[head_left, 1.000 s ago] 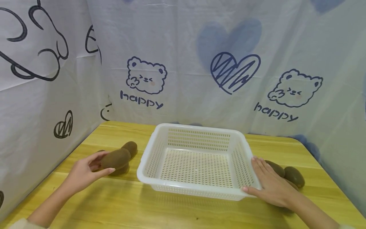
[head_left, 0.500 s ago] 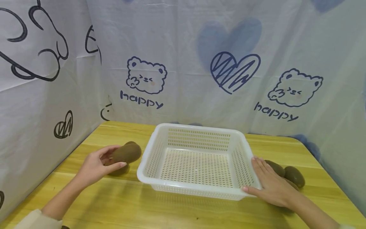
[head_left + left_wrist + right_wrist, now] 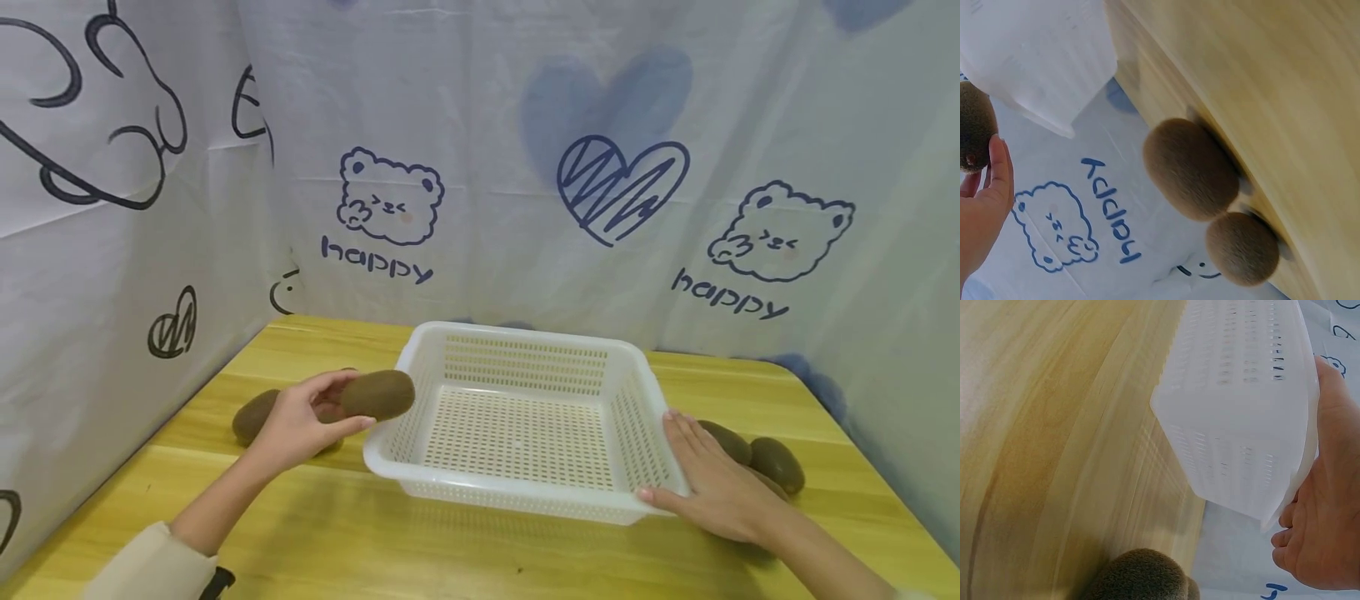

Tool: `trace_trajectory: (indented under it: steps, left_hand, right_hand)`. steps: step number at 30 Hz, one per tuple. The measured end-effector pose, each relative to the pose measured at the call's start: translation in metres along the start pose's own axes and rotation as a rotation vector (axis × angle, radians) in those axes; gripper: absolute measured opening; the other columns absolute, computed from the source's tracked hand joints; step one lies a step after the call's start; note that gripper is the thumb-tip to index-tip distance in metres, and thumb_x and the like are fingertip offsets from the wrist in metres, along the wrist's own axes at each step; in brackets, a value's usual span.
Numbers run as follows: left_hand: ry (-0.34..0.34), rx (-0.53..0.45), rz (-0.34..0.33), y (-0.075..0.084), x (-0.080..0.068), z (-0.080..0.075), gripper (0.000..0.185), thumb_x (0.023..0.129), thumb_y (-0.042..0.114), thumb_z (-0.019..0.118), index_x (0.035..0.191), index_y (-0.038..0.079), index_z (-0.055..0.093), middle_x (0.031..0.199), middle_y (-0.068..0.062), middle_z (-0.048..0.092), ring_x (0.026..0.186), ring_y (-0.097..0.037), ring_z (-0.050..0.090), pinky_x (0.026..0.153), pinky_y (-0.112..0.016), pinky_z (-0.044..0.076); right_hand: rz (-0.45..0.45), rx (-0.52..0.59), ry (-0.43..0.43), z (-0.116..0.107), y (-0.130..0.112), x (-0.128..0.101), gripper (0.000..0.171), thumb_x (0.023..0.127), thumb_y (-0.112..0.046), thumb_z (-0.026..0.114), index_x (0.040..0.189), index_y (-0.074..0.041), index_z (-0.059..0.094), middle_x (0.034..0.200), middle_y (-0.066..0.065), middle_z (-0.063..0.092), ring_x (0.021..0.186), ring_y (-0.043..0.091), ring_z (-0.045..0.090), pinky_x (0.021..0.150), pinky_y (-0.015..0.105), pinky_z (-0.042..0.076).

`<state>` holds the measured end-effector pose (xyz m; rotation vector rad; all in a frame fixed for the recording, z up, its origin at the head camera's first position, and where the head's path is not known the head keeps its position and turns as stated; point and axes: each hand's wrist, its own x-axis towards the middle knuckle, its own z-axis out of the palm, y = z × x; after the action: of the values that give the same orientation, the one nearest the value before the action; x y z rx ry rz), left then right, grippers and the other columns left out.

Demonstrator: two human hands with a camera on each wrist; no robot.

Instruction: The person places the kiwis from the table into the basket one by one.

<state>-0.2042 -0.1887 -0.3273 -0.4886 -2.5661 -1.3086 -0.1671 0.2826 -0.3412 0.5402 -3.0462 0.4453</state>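
Note:
My left hand (image 3: 311,417) grips a brown kiwi (image 3: 378,395) and holds it in the air at the left rim of a white perforated basket (image 3: 525,492). In the left wrist view the same held kiwi (image 3: 974,125) shows at the left edge beside my fingers (image 3: 999,172). My right hand (image 3: 712,483) lies flat with straight fingers against the basket's right wall; the right wrist view shows its palm (image 3: 1329,512) against the basket (image 3: 1241,406). The basket holds nothing.
Two kiwis (image 3: 1190,169) (image 3: 1241,249) lie on the wooden table (image 3: 300,533) left of the basket; one (image 3: 253,415) shows in the head view. More kiwis (image 3: 777,462) lie right of the basket behind my right hand. Printed cloth walls enclose the table on the left, back and right.
My left hand has lifted the kiwi off the table and carried it rightward to the basket's left rim. The right hand has stayed against the basket.

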Motion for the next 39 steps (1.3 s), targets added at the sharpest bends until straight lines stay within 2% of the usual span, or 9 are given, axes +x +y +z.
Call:
trace_trajectory:
  steps: [3,4,6,7,10,11,20,30,39]
  left_hand:
    - [-0.009,-0.022,0.029,0.004,0.004,0.007,0.053,0.076,0.018,0.077,0.121,-0.002,0.056,0.113,-0.020,0.063,0.086,-0.016,0.063,0.074,-0.025,0.056]
    - [-0.011,-0.025,0.038,0.006,0.005,0.009,0.053,0.075,0.018,0.077,0.120,-0.002,0.057,0.112,-0.019,0.063,0.086,-0.018,0.064,0.075,-0.026,0.057]
    - [-0.017,-0.031,0.050,0.007,0.007,0.014,0.052,0.075,0.017,0.078,0.118,-0.002,0.058,0.111,-0.019,0.063,0.088,-0.021,0.065,0.076,-0.026,0.057]
    - [-0.023,-0.033,0.055,0.008,0.009,0.017,0.052,0.074,0.017,0.078,0.118,-0.002,0.058,0.110,-0.018,0.063,0.089,-0.022,0.065,0.077,-0.026,0.057]
    - [-0.046,-0.023,0.061,0.010,0.013,0.024,0.052,0.074,0.015,0.078,0.119,-0.002,0.058,0.111,-0.017,0.063,0.094,-0.024,0.064,0.079,-0.026,0.056]
    - [-0.056,-0.017,0.064,0.010,0.015,0.027,0.052,0.074,0.015,0.078,0.119,-0.002,0.058,0.112,-0.017,0.063,0.095,-0.025,0.064,0.079,-0.026,0.056]
    - [-0.183,0.042,0.088,0.019,0.031,0.051,0.050,0.074,0.010,0.076,0.118,-0.005,0.057,0.111,-0.019,0.063,0.095,-0.027,0.063,0.077,-0.029,0.057]
    - [-0.361,0.180,0.152,0.024,0.048,0.073,0.047,0.074,0.011,0.076,0.112,-0.008,0.057,0.104,-0.017,0.065,0.091,-0.024,0.063,0.072,-0.026,0.056]
    - [-0.506,0.343,0.128,0.027,0.059,0.093,0.047,0.069,0.013,0.080,0.106,-0.008,0.060,0.100,-0.015,0.066,0.088,-0.022,0.060,0.076,-0.028,0.051]
  right_hand:
    - [-0.002,0.015,-0.002,0.000,0.001,-0.001,0.098,0.083,-0.052,0.059,0.146,0.007,0.012,0.153,0.028,0.009,0.139,0.046,0.012,0.112,0.057,0.014]
    - [0.000,0.022,-0.003,0.001,0.001,-0.001,0.098,0.083,-0.052,0.059,0.146,0.007,0.011,0.153,0.027,0.008,0.139,0.046,0.011,0.116,0.051,0.007]
    - [-0.001,0.021,0.000,0.001,0.001,-0.001,0.098,0.084,-0.052,0.058,0.146,0.007,0.011,0.153,0.027,0.008,0.139,0.046,0.012,0.117,0.049,0.005]
    - [0.001,0.025,-0.001,0.001,0.001,-0.001,0.098,0.084,-0.053,0.058,0.146,0.007,0.011,0.153,0.027,0.008,0.139,0.046,0.011,0.118,0.043,0.000]
    - [-0.003,0.008,0.007,0.002,0.001,0.000,0.098,0.083,-0.053,0.058,0.145,0.008,0.012,0.152,0.028,0.009,0.139,0.046,0.013,0.117,0.049,0.006]
    - [-0.007,0.000,0.010,0.001,0.001,0.000,0.098,0.083,-0.053,0.058,0.145,0.008,0.012,0.152,0.028,0.010,0.138,0.047,0.014,0.113,0.055,0.013]
    - [-0.003,-0.016,0.006,0.001,0.001,0.001,0.099,0.082,-0.053,0.059,0.145,0.009,0.014,0.151,0.030,0.011,0.138,0.047,0.016,0.107,0.061,0.021]
    - [0.007,0.000,-0.005,0.001,0.002,0.001,0.100,0.082,-0.052,0.060,0.144,0.010,0.012,0.151,0.031,0.010,0.137,0.048,0.015,0.107,0.063,0.020]
    - [0.006,0.016,-0.007,0.000,0.002,0.002,0.099,0.083,-0.052,0.059,0.145,0.009,0.011,0.151,0.030,0.010,0.137,0.048,0.014,0.107,0.064,0.020]
